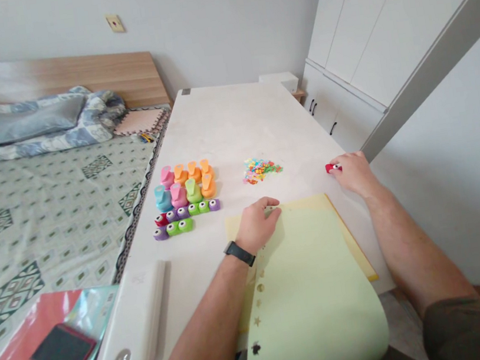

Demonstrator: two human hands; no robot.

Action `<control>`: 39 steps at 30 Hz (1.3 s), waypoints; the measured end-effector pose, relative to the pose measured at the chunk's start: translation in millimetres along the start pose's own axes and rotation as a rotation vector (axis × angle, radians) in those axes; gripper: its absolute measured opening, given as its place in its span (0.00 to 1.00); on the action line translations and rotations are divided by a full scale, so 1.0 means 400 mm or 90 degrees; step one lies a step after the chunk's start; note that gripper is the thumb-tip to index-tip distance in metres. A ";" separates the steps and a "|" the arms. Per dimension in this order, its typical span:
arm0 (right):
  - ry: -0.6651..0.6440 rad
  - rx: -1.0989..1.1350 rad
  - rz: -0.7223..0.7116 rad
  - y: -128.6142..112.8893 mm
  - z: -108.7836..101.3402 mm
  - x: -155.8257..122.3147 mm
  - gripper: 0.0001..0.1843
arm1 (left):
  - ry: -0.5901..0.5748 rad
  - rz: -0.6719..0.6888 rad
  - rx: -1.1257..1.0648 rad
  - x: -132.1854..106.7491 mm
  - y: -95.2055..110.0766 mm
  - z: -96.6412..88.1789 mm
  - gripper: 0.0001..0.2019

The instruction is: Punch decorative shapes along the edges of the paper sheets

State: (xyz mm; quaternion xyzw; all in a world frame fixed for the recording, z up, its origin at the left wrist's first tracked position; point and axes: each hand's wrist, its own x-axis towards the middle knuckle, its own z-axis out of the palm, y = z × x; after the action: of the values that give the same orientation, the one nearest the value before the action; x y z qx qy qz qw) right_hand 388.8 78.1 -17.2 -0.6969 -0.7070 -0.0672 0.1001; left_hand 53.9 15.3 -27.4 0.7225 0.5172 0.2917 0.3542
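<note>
My left hand (258,224), with a black watch on the wrist, rests curled on the far left corner of a pale green paper sheet (313,289) on the white table (232,127). Its fingers are closed over something small that I cannot make out. The sheet has punched shapes along its left edge and lies on a yellow sheet (356,247). My right hand (353,173) is at the table's right edge, fingers closed on a small red paper punch (333,167). A pile of colourful paper cut-outs (260,169) lies between the hands, farther back.
Several coloured paper punches (187,199) stand in rows on the table's left. A white case (131,332) lies at the near left corner. A bed (39,214) with red paper (18,354) and a dark pad is on the left; white cabinets (362,31) on the right.
</note>
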 end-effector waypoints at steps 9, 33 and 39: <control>-0.112 0.490 -0.080 -0.190 -0.038 -0.075 0.15 | 0.021 0.003 -0.016 -0.002 0.015 -0.011 0.12; -0.209 0.537 -0.136 -0.237 -0.058 -0.107 0.20 | 0.063 -0.004 -0.002 0.001 0.020 -0.013 0.13; -0.196 0.530 -0.126 -0.235 -0.059 -0.109 0.21 | 0.065 -0.007 0.000 0.001 0.016 -0.012 0.13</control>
State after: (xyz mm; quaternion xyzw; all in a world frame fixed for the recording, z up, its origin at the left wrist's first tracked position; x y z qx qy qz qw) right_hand 296.6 28.4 -0.3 -0.5280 -0.7436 0.3179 0.2591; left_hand 53.7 15.5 -19.3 0.7040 0.5385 0.3261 0.3288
